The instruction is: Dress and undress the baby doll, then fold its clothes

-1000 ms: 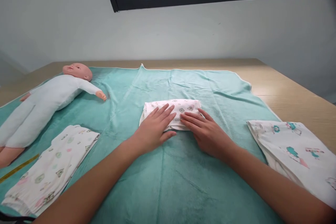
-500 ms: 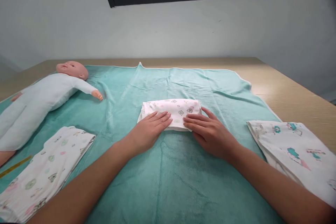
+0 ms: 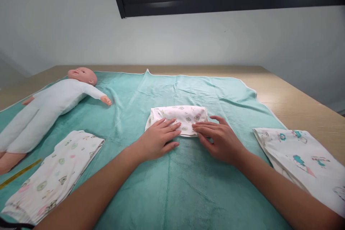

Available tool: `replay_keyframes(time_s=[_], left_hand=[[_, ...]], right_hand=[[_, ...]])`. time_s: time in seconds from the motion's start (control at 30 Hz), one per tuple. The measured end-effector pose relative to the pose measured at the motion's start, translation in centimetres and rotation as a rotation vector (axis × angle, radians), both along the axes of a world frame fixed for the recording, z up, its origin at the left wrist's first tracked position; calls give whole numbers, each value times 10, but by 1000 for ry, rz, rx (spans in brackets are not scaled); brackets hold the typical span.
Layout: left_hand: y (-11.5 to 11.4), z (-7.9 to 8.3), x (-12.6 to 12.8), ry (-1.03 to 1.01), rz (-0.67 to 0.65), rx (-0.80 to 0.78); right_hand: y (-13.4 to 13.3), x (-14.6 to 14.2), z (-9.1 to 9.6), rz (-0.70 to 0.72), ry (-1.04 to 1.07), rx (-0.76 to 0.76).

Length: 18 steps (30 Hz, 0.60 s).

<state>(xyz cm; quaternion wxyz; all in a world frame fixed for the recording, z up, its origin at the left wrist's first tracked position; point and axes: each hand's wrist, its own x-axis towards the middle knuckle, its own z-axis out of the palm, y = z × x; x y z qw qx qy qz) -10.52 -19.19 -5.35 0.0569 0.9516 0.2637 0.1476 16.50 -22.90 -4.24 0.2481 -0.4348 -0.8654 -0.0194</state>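
A small folded white cloth garment [image 3: 185, 113] with a pale animal print lies in the middle of a teal blanket [image 3: 172, 194]. My left hand [image 3: 159, 138] rests flat on its near left part, fingers stretched out and thumb apart. At the near right end, my right hand [image 3: 218, 136] touches the cloth with its fingertips, fingers extended and the index raised a little. Neither hand grips the cloth. The print under my fingers is partly hidden.
A baby doll [image 3: 59, 97] in white lies at the left. Nearer are folded printed pants [image 3: 58, 172] and a yellow strip [image 3: 21, 173]. Folded white printed cloth [image 3: 302, 161] lies at the right. Behind the wooden table [image 3: 291, 97] are a wall and a dark-framed window [image 3: 205, 1].
The view has tilted up slightly, showing more of the window. My left thumb has spread away from the fingers, and my right fingers have lifted slightly at the cloth's right end.
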Motion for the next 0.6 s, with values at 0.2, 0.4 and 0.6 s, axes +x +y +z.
replay_keyframes(time_s=[0.2,0.4,0.6], left_hand=[[0,6,1,-47,11,-172],[5,2,1,-272,284,-132],[15,-14,-5,17,410,-68]], right_hand=[[7,-35,9,-176,-12,12],[45,-87,8,-68,-22,-44],[67,-95,-18,-160,-120,-143]])
